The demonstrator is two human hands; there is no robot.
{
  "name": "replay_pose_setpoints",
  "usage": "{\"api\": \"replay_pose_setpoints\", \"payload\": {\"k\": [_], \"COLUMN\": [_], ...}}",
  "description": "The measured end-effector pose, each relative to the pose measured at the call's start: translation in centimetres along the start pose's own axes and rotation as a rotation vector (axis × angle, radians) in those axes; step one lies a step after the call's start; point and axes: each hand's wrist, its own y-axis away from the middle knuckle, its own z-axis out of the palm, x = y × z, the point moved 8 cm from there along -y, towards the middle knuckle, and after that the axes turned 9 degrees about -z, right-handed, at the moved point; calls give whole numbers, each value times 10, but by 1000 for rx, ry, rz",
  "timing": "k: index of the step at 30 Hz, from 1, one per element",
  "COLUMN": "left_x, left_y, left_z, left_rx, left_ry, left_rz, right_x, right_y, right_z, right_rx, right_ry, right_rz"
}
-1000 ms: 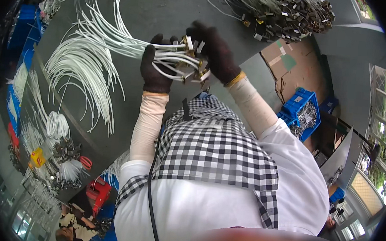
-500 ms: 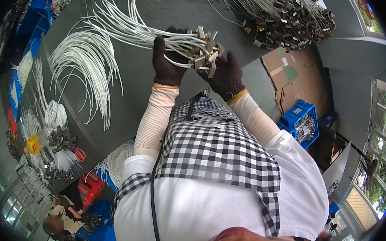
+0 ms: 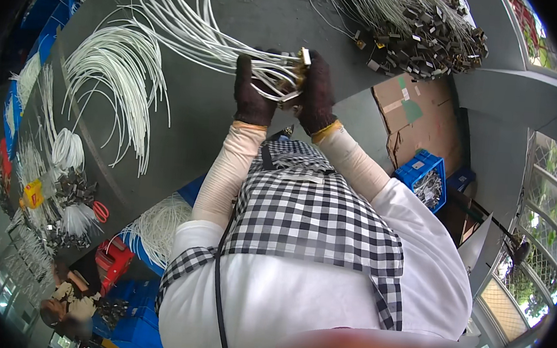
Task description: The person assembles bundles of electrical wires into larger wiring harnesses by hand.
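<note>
Both my hands wear dark gloves and are raised over the grey table, around one bundle of white cables [image 3: 219,50]. My left hand [image 3: 253,97] is closed around the cables just behind their connector ends, its thumb in front. My right hand [image 3: 317,95] is cupped over the ends and presses on the metal connectors [image 3: 299,77]; its palm and fingers hide most of them. A single pale connector face stands out at the top. From my left hand the loose cable lengths trail up and left across the table.
On the table [image 3: 192,111], a curved bundle of white cables [image 3: 114,63] lies to the left. Far right is a large heap of cables with metal connectors [image 3: 426,48]. Red-handled scissors [image 3: 100,212] lie lower left. Blue crates [image 3: 425,179] and cardboard [image 3: 420,116] stand at the right.
My right hand has moved in over the connector ends, covering connectors that showed before. The left hand has shifted slightly right along with the bundle.
</note>
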Motion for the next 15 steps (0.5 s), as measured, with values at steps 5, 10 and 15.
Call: {"api": "replay_pose_setpoints", "payload": {"k": [5,10,15], "left_x": [19,3,28], "left_y": [9,5,14], "left_z": [11,-1,-1], "left_rx": [-54,3,34], "left_ry": [-20,71,75], "left_rz": [-16,-19,-33], "right_x": [-24,-25,-27], "right_y": [0,8,9], "right_z": [11,2,32], "right_rx": [-371,-231,-515], "right_ry": [479,370,400], "right_rz": [-288,-447,-242]}}
